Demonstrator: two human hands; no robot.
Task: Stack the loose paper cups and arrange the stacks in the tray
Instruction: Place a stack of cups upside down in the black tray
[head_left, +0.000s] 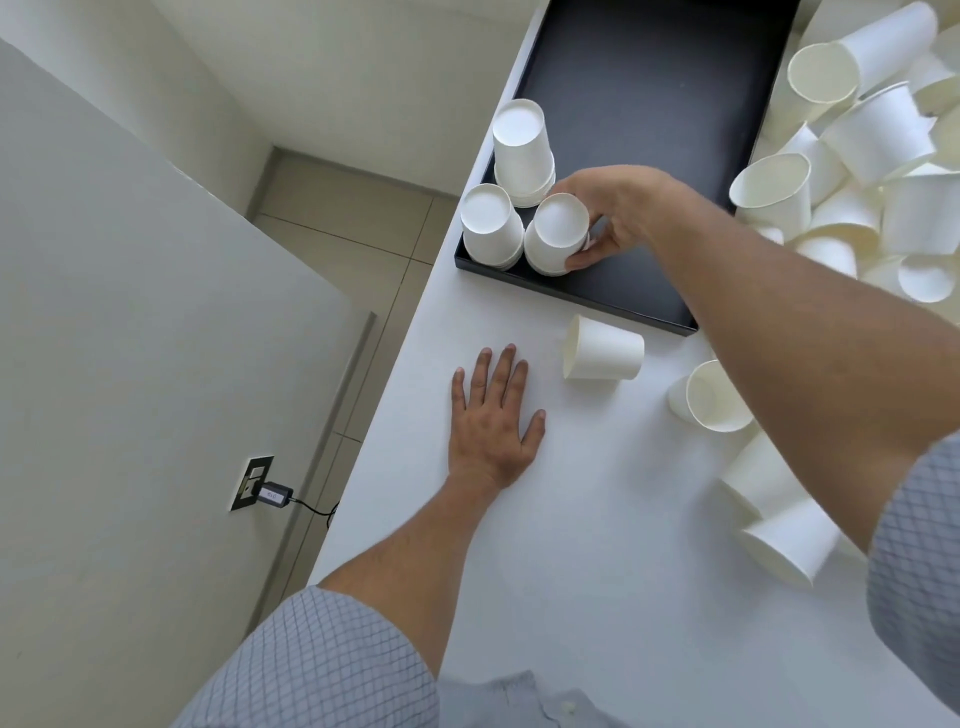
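Three upside-down stacks stand in the near left corner of the black tray (649, 104): the far stack (522, 150), the left stack (491, 228) and the third stack (556, 234), close together. The right hand (608, 213) grips the third stack by its side, apparently setting it in place. The left hand (491, 415) lies flat on the desk (571, 519), fingers spread, holding nothing. Most work seems left: one loose cup (602, 349) lies nearby, more lie along the right edge, and a big pile (872, 156) waits beside the tray.
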